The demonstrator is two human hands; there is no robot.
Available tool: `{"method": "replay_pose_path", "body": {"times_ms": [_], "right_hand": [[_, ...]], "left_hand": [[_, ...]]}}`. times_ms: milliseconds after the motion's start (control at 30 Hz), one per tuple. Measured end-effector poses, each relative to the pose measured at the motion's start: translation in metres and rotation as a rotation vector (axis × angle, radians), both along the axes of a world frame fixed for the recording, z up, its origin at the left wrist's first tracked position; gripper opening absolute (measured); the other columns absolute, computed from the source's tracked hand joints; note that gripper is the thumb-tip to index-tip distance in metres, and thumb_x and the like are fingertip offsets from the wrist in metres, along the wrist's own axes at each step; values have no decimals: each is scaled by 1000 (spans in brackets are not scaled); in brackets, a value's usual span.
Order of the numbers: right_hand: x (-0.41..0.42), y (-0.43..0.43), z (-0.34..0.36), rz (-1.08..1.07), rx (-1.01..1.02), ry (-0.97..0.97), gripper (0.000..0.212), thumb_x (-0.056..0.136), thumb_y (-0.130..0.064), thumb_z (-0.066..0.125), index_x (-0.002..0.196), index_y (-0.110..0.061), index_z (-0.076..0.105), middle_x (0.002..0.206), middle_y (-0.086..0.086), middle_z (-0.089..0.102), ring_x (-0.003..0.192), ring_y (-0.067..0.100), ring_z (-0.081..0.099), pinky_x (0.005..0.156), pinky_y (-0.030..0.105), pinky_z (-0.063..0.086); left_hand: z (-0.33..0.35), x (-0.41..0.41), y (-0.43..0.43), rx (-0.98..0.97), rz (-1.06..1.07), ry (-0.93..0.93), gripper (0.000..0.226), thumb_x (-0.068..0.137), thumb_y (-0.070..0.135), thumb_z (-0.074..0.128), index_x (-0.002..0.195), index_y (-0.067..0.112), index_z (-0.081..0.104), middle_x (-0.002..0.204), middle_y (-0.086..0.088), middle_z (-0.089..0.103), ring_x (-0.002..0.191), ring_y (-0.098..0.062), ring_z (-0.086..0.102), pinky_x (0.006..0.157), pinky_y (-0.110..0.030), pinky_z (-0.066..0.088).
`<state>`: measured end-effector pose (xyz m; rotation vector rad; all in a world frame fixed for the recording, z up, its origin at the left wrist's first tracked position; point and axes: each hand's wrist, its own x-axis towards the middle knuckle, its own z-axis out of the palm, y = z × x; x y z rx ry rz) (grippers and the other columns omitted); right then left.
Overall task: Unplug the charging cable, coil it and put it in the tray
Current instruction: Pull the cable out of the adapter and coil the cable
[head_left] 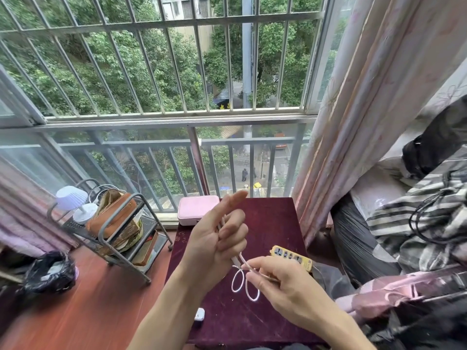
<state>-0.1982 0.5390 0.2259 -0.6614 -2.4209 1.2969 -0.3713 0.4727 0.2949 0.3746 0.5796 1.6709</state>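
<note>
Since your left hand [214, 238] clenches the cable [243, 284] and your right [275, 279] pinches it over bench [273, 223] centre, keep loops equal and untwisted. Tray: possibly the pink box [198, 209] at 11 o'clock.

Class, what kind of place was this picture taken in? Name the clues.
Probably a home bedroom, upper floor: barred window over treetops, pink curtain, small storage rack beside a low table.
</note>
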Motion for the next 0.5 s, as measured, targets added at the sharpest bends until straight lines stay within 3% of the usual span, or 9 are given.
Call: {"method": "replay_pose_path", "body": {"times_ms": [67, 133, 200, 267, 333, 500], "right_hand": [[3, -2, 12, 37, 140, -42, 19, 99, -47, 62, 108, -36, 74, 76, -25, 66, 66, -2, 61, 60, 13, 42], [5, -2, 23, 59, 245, -59, 16, 99, -45, 63, 105, -35, 74, 85, -18, 71, 73, 0, 63, 67, 26, 53], [7, -2, 32, 77, 332, -65, 13, 100, -42, 65, 99, -33, 74, 84, -17, 68, 71, 0, 58, 68, 33, 54], [9, -2, 43, 105, 402, -70, 12, 99, -41, 64, 95, -33, 72, 79, -20, 59, 70, -2, 49, 66, 31, 53], [11, -3, 56, 143, 456, -100, 14, 98, -43, 62, 96, -33, 72, 81, -18, 61, 73, 0, 54, 66, 27, 52], [16, -2, 86, 231, 534, -191, 26, 101, -48, 51, 112, -36, 71, 103, -13, 68, 99, 7, 65, 87, 32, 53]], "left_hand": [[-3, 0, 2, -50, 33, 62, 33, 103, 27, 48, 118, 6, 69, 53, 4, 37, 39, -4, 25, 32, -15, 22], [-6, 2, 2, -95, 51, 118, 35, 105, 29, 46, 123, 4, 62, 56, 2, 39, 40, -5, 32, 32, -15, 31], [-10, 4, 2, -139, 49, 168, 39, 103, 31, 48, 126, 2, 59, 60, 0, 43, 45, -7, 38, 34, -18, 38], [-14, 6, 1, -170, 37, 218, 43, 101, 32, 50, 129, 0, 57, 63, -2, 48, 48, -10, 43, 38, -21, 45], [-17, 6, 1, -191, 35, 258, 46, 100, 32, 52, 130, -2, 56, 65, -4, 52, 50, -11, 48, 45, -25, 51], [-21, 6, -2, -210, -21, 325, 44, 99, 30, 53, 128, -2, 57, 71, -7, 58, 56, -13, 55, 59, -32, 59]]}}
